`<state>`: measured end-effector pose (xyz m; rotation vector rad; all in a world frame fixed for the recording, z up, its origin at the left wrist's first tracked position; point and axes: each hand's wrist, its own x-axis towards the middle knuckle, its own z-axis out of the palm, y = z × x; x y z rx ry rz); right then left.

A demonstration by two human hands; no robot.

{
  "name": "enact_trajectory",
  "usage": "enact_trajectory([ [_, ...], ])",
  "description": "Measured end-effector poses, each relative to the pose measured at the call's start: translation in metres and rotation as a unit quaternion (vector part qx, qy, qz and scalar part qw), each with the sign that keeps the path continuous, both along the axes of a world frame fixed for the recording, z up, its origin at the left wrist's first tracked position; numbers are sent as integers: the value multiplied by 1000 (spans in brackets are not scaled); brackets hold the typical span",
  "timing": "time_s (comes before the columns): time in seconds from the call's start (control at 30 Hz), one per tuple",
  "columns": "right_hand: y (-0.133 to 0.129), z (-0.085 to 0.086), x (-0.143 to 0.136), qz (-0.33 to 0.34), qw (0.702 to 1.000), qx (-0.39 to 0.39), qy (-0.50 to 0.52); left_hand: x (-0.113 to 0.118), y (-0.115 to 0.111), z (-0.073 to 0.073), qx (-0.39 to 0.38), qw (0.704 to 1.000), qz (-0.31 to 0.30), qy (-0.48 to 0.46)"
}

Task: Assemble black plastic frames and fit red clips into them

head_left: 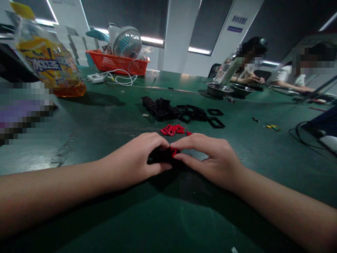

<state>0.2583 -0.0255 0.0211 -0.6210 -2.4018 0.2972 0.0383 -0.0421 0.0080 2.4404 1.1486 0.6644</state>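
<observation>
Near the middle of the view, my left hand (139, 156) is curved around a black part (160, 155), its thumb and fingers closed on it. My right hand (216, 154) pinches a small red piece (174, 152) against that black part, and the fingertips of both hands nearly meet there. The black part lies mostly in shadow, so its shape is hard to make out. Just beyond the fingers is a small pile of red pieces (172, 130). Behind it stand black block-like parts (158, 109), with thin black frames (195, 113) scattered to their right.
A drink bottle (50, 59) stands at the left on the green table (168, 218). Farther back are a red basket (118, 65) holding a fan, a white cable (123, 78) and metal bowls (219, 90). Two people sit at the far right; a black cable (300, 135) lies nearer.
</observation>
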Motion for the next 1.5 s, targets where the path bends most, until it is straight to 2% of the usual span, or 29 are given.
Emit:
enact_trajectory([
  [1.5, 0, -1, 1, 0, 1000, 2, 6, -1, -1, -1, 1, 1000, -3, -3],
])
